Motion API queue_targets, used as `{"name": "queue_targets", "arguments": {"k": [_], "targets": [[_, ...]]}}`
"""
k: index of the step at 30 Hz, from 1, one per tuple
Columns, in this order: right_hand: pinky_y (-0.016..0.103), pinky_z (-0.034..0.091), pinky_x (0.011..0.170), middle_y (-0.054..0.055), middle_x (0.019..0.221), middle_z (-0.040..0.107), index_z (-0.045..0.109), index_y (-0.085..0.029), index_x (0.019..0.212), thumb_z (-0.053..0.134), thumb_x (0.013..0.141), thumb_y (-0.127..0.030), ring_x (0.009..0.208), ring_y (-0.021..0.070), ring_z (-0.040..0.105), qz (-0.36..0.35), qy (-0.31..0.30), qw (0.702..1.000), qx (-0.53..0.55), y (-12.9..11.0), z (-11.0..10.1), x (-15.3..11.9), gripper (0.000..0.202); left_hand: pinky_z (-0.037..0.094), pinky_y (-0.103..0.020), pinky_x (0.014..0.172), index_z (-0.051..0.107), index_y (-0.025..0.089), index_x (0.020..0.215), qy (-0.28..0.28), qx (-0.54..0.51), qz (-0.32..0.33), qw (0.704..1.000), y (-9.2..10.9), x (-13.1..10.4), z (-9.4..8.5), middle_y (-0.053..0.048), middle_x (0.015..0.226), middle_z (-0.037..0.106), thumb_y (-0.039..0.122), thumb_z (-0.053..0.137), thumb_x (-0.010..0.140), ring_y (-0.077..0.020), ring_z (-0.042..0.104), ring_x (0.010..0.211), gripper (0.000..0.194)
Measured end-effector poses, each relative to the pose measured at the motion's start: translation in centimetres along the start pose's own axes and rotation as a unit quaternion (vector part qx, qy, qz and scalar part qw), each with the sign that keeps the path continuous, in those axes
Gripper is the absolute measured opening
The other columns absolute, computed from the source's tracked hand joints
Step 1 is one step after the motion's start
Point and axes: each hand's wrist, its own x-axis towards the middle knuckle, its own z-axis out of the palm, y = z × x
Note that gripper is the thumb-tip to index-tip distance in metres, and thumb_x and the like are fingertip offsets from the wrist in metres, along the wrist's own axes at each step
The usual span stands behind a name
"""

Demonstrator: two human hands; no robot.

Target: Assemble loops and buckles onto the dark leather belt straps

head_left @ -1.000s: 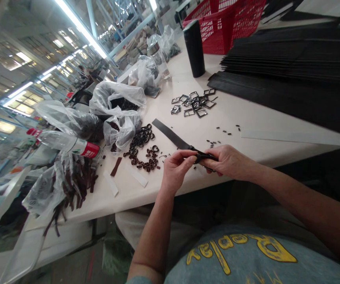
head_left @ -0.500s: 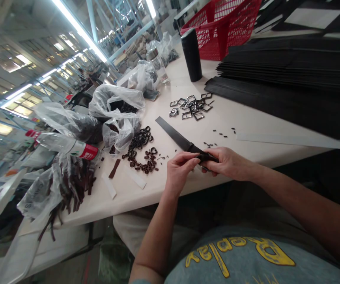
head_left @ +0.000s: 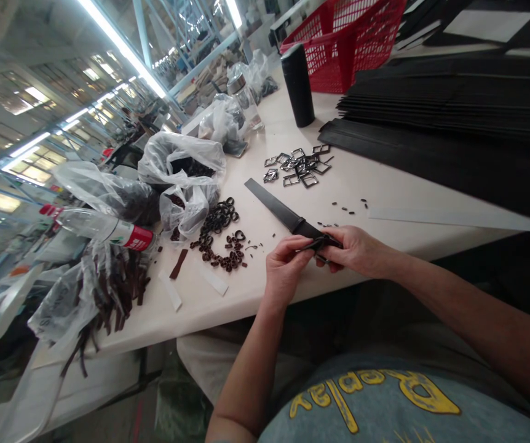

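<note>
Your left hand and right hand pinch the black strap at its near end; its length slants away leftward.

A factory workshop with long strip lights and blue metal framing overhead, where a pale worktable holds a pile of metal buckles, small dark loops and stacked black strips.
</note>
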Motion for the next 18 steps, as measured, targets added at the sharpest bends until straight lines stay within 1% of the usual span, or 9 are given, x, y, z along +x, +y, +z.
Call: {"name": "queue_targets", "arguments": {"k": [1,4,6,8,11,14,16,18], "targets": [[0.023,0.05,0.049,0.0,0.067,0.068,0.061,-0.018,0.084,0.065,0.077,-0.041,0.051,0.0111,0.061,-0.004,-0.001,1.0,-0.007,0.0,0.0,0.0,0.024,0.051,-0.024,0.079,0.082,0.024,0.086,0.0,0.034,0.015,0.999,0.2,0.0,0.0,-0.003,0.094,0.07,0.026,0.084,0.072,-0.0132,0.064,0.087,0.014],[0.023,0.051,0.051,0.0,0.069,0.069,0.061,-0.018,0.085,0.063,0.076,-0.034,0.052,0.0119,0.063,-0.017,-0.012,0.999,-0.039,-0.1,-0.1,-0.1,0.017,0.048,-0.021,0.066,0.082,0.024,0.087,-0.005,0.137,0.045,0.99,0.8,-0.1,0.0,-0.002,0.088,0.066,0.023,0.081,0.074,-0.0104,0.059,0.075,0.013],[0.023,0.051,0.053,0.001,0.07,0.07,0.061,-0.018,0.083,0.063,0.076,-0.03,0.055,0.0126,0.064,-0.03,-0.018,0.997,-0.067,-0.2,-0.2,-0.3,0.014,0.045,-0.021,0.061,0.082,0.024,0.088,-0.018,0.18,0.048,0.982,1.2,-0.1,-0.1,-0.002,0.084,0.065,0.023,0.079,0.076,-0.0098,0.057,0.07,0.012],[0.023,0.051,0.054,0.001,0.071,0.069,0.062,-0.018,0.083,0.065,0.077,-0.031,0.058,0.0136,0.065,-0.037,-0.019,0.997,-0.072,-0.2,-0.2,-0.4,0.015,0.044,-0.021,0.06,0.082,0.024,0.089,-0.033,0.2,0.043,0.978,1.6,-0.1,-0.2,-0.001,0.08,0.064,0.024,0.076,0.079,-0.0101,0.056,0.068,0.011],[0.024,0.053,0.053,0.002,0.071,0.068,0.064,-0.017,0.086,0.07,0.079,-0.044,0.057,0.0143,0.064,-0.026,0.004,0.999,-0.025,0.1,0.0,-0.6,0.028,0.045,-0.023,0.063,0.081,0.023,0.094,-0.066,0.201,0.034,0.977,2.1,-0.1,-0.4,-0.002,0.081,0.064,0.025,0.071,0.084,-0.0116,0.057,0.07,0.014],[0.025,0.054,0.051,0.002,0.069,0.066,0.065,-0.017,0.087,0.069,0.081,-0.056,0.056,0.0142,0.063,-0.015,0.036,0.999,0.008,0.3,0.4,-0.7,0.04,0.047,-0.025,0.069,0.079,0.021,0.096,-0.085,0.184,0.024,0.979,2.1,-0.2,-0.3,-0.003,0.085,0.065,0.03,0.069,0.088,-0.0135,0.06,0.076,0.016],[0.025,0.055,0.052,0.002,0.067,0.065,0.067,-0.017,0.087,0.067,0.081,-0.062,0.057,0.0146,0.063,-0.013,0.051,0.998,0.023,0.1,0.6,-0.7,0.045,0.048,-0.027,0.07,0.075,0.019,0.091,-0.069,0.141,-0.001,0.988,1.8,-0.4,0.0,-0.003,0.081,0.065,0.037,0.071,0.086,-0.0137,0.061,0.074,0.019],[0.026,0.055,0.053,0.002,0.065,0.065,0.067,-0.017,0.085,0.067,0.08,-0.064,0.058,0.0147,0.062,-0.018,0.067,0.997,0.037,-0.2,0.6,-0.9,0.047,0.048,-0.026,0.068,0.069,0.018,0.082,-0.029,0.078,-0.037,0.996,1.3,-0.5,0.5,0.0,0.073,0.064,0.044,0.077,0.08,-0.0125,0.06,0.068,0.028]]}}
